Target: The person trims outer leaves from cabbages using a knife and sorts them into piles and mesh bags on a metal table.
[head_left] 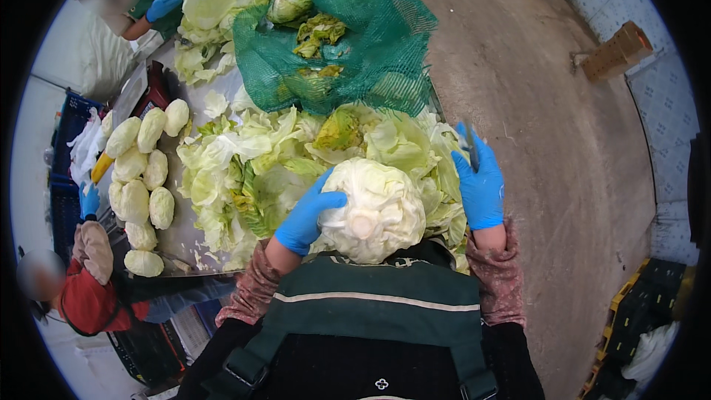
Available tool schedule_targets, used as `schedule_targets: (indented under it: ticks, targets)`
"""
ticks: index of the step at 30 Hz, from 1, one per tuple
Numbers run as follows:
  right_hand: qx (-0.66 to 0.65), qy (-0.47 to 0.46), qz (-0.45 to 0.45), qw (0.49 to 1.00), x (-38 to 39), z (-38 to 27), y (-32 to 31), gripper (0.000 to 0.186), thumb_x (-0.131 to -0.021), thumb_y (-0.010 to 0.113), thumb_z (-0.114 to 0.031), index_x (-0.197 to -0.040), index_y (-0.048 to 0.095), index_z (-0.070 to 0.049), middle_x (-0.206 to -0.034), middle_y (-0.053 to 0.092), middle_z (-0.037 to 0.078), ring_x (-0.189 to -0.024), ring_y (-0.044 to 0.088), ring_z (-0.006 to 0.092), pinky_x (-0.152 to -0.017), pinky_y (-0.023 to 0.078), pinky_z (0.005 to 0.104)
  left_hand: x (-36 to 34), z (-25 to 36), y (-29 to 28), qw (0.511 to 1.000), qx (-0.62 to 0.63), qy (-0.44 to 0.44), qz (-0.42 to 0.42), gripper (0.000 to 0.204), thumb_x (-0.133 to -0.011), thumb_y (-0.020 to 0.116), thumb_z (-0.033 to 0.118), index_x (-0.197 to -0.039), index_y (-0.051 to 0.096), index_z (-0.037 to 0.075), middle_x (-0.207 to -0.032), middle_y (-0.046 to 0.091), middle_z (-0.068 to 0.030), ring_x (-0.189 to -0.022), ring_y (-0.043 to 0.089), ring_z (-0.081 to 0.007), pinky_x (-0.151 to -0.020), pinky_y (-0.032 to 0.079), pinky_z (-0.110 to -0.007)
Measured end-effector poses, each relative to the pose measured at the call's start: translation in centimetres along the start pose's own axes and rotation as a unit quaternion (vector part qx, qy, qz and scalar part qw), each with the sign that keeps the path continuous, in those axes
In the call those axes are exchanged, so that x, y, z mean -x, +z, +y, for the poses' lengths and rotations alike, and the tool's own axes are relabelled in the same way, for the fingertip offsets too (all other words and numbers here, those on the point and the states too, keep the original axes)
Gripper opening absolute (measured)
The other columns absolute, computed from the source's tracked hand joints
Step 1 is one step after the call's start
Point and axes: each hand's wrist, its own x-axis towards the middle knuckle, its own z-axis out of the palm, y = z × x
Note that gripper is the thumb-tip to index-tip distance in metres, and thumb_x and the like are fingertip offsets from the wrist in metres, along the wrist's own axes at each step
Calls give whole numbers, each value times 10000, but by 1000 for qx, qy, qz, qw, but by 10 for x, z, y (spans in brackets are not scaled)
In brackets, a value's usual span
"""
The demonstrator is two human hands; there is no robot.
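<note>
A pale, trimmed cabbage head (372,211) is turned with its cut stem end up, close in front of my apron. My left hand (305,215), in a blue glove, grips its left side with the thumb over the top. To the right and apart from the cabbage, my right hand (481,189) is raised in a blue glove and holds a knife (469,147), whose grey blade shows between thumb and fingers. Loose cabbage leaves (281,144) lie heaped beyond both hands, some of them yellowed.
A green mesh bag (385,37) with cabbages inside lies past the leaves. Several peeled cabbages (135,201) line the table's left side. One co-worker's gloved hand (164,4) is at the far left, another's (89,200) at the left edge. A cardboard box (617,52) stands right.
</note>
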Motion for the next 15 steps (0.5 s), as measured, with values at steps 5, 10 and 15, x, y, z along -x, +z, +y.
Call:
schedule_targets:
  ticks: [5,10,15]
  targets:
    - [-20,127,-216,968,34,-56,11,686,-843,741,-160,-1448,429,-85,-1328,579,123,-1199,543,172,-969,454,289,-1,12,-8,998,-34,47,-33,801,-739,700,166,-1452,371,10,-1379,512,-119,-1261,506,-244,-1073,393,-362]
    - [32,108,-256,960,39,-61,21,615,-799,785,-266,-1329,558,-51,-1228,625,120,-1063,600,163,-926,473,309,-10,21,7,993,-23,86,-73,859,-802,703,384,-1470,325,-1,-1462,427,-163,-1310,472,-293,-1107,368,-419]
    - [25,195,-144,970,59,-29,29,480,-841,747,-284,-1201,622,9,-986,675,120,-891,620,142,-809,494,303,15,-69,-29,973,228,24,-10,734,-928,571,456,-1479,331,36,-1482,406,-150,-1300,474,-312,-1111,355,-445]
